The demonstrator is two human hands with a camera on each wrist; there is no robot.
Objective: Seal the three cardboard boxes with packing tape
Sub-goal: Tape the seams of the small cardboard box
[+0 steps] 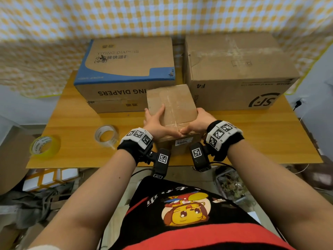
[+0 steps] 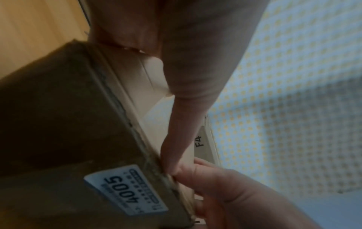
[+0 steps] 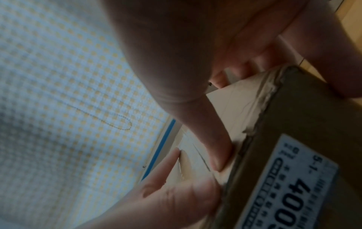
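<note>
A small brown cardboard box with old tape marks stands at the table's middle, flaps down. My left hand grips its left side, with fingers on the top. My right hand grips its right side. Both thumbs meet on the front top edge, above a white "4005" label. The left wrist view shows my left thumb lying along that edge of the box. The right wrist view shows my right thumb pressing the box's top.
Behind the small box stand a blue-printed diaper box and a big SF box. A clear tape roll and a yellowish tape roll lie on the wooden table to the left. Clutter sits on the floor below.
</note>
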